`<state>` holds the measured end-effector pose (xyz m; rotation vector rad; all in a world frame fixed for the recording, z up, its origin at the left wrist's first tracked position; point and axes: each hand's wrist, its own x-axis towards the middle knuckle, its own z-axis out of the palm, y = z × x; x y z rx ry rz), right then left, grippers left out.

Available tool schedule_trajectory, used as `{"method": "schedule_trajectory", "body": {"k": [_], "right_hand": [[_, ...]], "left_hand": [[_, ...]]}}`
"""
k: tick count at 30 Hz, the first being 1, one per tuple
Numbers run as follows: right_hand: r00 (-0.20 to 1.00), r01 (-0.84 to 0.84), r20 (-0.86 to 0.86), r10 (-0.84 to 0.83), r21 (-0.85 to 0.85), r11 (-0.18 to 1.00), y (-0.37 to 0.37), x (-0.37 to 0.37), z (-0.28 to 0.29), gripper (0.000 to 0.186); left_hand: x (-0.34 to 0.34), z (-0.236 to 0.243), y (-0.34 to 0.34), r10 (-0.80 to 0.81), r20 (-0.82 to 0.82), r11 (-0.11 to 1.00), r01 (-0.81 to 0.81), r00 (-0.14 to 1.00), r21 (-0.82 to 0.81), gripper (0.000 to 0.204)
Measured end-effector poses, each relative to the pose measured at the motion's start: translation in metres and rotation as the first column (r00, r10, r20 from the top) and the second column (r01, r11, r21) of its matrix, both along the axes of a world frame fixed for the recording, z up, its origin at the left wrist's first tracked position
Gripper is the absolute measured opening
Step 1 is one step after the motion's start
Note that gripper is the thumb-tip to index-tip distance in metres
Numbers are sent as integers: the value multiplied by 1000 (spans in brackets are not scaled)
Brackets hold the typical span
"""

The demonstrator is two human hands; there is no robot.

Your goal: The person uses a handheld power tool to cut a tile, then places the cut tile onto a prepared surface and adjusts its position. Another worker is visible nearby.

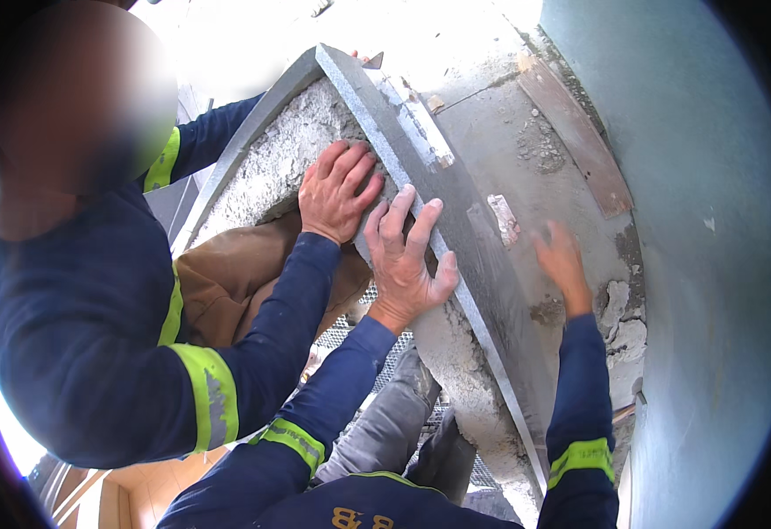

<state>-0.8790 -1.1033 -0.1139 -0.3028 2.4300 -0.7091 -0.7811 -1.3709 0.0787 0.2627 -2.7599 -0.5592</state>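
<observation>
A long grey stone slab (430, 198) with a speckled edge runs diagonally through the middle, against rough concrete. My left hand (403, 260) grips its near edge, with spread, dusty fingertips hooked over it. Beyond the slab, my right hand (564, 264) is smeared by motion above a mortar-covered surface (491, 123), so its fingers are unclear. Near it lies a small whitish, reddish fragment (503, 220). At my left, a co-worker's hand (337, 189) presses at the rough concrete (293, 150) just inside the slab's edge. Another grey stone strip (244, 137) meets the slab at its far corner.
A pale strip (425, 128) lies on the slab's far part. Farther right are a brownish board (580, 141), crumbled mortar (540, 145) and a curved blue-green wall (703, 176). The co-worker's sleeved arm (271, 344) lies close along my left. Metal mesh (394, 357) shows below.
</observation>
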Motion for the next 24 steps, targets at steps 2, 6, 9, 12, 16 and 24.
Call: {"method": "schedule_trajectory", "body": {"k": [2, 6, 9, 12, 16, 24], "right_hand": [[959, -152, -256, 125, -89, 984, -65, -81, -33, 51], [751, -311, -619, 232, -21, 950, -105, -141, -138, 60], [724, -300, -638, 262, 51, 953, -115, -137, -149, 64], [707, -305, -641, 300, 106, 946, -110, -135, -162, 65], [715, -321, -615, 333, 134, 938, -113, -131, -165, 67], [722, -314, -610, 327, 133, 940, -117, -140, -166, 66]], "left_hand": [[-1, -3, -3, -16, 16, 999, 16, 1000, -33, 60], [6, -8, -4, 29, 16, 999, -30, 999, 15, 63], [17, -10, 0, 56, -5, 996, -56, 998, 67, 58], [25, -6, -1, -12, 62, 999, 9, 998, 44, 54], [2, 6, -3, 128, 9, 966, -127, 992, 223, 42], [-110, 59, -73, 647, -6, 696, -588, 762, 413, 22]]}}
